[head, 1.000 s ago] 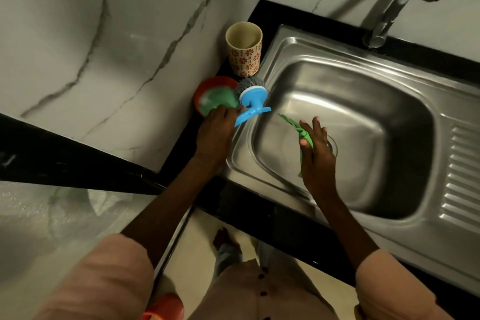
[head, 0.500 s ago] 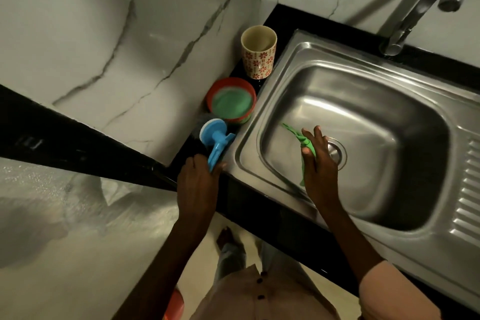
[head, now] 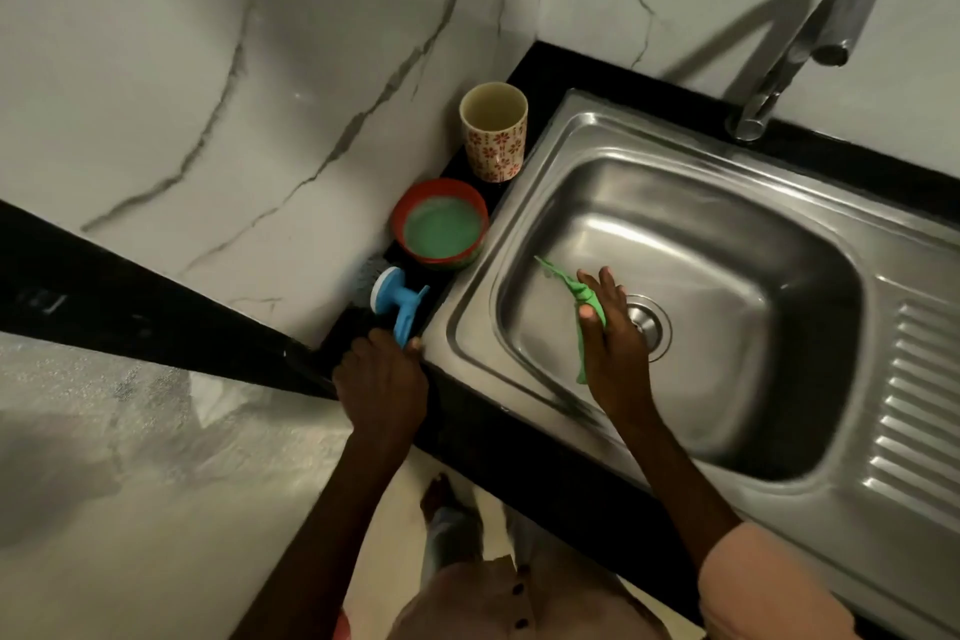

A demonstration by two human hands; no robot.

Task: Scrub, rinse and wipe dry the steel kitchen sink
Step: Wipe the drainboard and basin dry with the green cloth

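White marble walls (head: 182,68) meet at a corner behind a black counter (head: 483,431). The steel sink (head: 727,327) sits in the counter under a tap (head: 795,52). Since a moment ago, the left hand (head: 382,379) has slid the blue brush (head: 397,299) back a little along the narrow strip beside the sink rim, still gripping its handle. The right hand (head: 615,348) stays in the basin by the drain (head: 647,322), pinching a green cloth (head: 584,307). A red bowl (head: 441,224) and a flowered cup (head: 493,133) fill the strip behind the brush. The basin's right half is open.
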